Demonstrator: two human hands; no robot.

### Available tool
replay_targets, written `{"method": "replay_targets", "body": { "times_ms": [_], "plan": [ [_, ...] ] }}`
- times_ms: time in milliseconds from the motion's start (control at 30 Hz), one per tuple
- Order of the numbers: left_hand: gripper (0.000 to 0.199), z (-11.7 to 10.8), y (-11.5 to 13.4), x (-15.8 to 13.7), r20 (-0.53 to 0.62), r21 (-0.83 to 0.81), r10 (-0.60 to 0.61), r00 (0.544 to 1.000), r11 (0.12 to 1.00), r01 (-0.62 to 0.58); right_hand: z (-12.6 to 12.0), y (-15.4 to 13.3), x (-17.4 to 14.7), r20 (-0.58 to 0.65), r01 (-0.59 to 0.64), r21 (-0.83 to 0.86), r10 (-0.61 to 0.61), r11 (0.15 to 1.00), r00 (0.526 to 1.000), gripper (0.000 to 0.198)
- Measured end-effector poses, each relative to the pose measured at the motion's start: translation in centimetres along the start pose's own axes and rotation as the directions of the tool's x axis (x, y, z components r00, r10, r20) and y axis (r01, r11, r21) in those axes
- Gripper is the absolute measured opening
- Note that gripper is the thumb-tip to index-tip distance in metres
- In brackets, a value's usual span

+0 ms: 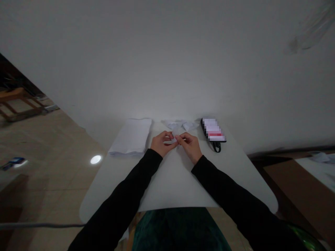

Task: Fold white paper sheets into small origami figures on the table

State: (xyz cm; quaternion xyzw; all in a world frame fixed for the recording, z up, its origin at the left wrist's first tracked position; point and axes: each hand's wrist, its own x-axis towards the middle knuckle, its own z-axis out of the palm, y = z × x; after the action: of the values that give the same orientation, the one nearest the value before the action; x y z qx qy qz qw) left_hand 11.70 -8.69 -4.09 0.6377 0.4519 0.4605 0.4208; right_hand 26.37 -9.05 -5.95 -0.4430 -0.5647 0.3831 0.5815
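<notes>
Both hands meet above the middle of a white table [172, 188]. Between their fingertips is a small piece of folded white paper [174, 131], partly covered by the fingers. My left hand [161, 143] has its thumb and fingers closed on the paper from the left. From the right, my right hand [190, 144] pinches the same paper with thumb and forefinger. Just behind the hands, several folded white paper pieces [188, 125] lie against the wall. A stack of white paper sheets [132, 136] lies left of my left hand.
A phone [213, 129] with a black strap loop [217, 146] lies on the right of the table. The wall [167, 69] borders the table's far edge. A wooden stool [15, 97] stands at the far left, and a brown board [300, 184] is on the right.
</notes>
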Motion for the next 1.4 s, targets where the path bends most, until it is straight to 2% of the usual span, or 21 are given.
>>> {"method": "replay_targets", "body": {
  "times_ms": [100,233,533,733,967,1200,1400],
  "plan": [
    [0.038,-0.2,0.0,0.2,0.052,-0.067,-0.062,0.997,0.996,0.066,0.0,0.0,0.2,0.016,-0.040,0.077,0.039,0.996,0.999,0.030],
    [0.041,-0.4,-0.2,0.4,0.124,-0.121,-0.064,0.990,0.989,0.079,0.1,-0.3,0.0,0.045,-0.080,0.155,0.073,0.985,0.996,0.027],
    [0.045,-1.1,-0.8,0.7,0.190,-0.248,-0.073,0.979,0.961,0.120,-0.5,0.0,0.1,0.117,-0.094,0.159,0.075,0.983,0.990,0.031],
    [0.046,-1.2,-0.8,0.9,0.190,-0.264,-0.080,0.979,0.956,0.129,-0.4,0.1,0.1,0.112,-0.107,0.160,0.090,0.981,0.990,0.032],
    [0.046,-1.3,-1.2,1.1,0.194,-0.270,-0.084,0.977,0.953,0.136,-0.4,0.1,0.1,0.076,-0.062,0.107,0.054,0.992,0.996,0.027],
    [0.051,-1.5,-1.1,1.3,0.145,-0.317,-0.191,0.971,0.920,0.229,-0.5,0.4,0.3,0.044,-0.076,0.122,0.071,0.990,0.997,0.029],
    [0.038,-1.8,-1.1,1.5,0.155,-0.388,-0.210,0.965,0.886,0.255,-0.5,-0.1,-0.1,0.037,-0.122,0.212,0.117,0.970,0.992,0.024]
  ]
}}
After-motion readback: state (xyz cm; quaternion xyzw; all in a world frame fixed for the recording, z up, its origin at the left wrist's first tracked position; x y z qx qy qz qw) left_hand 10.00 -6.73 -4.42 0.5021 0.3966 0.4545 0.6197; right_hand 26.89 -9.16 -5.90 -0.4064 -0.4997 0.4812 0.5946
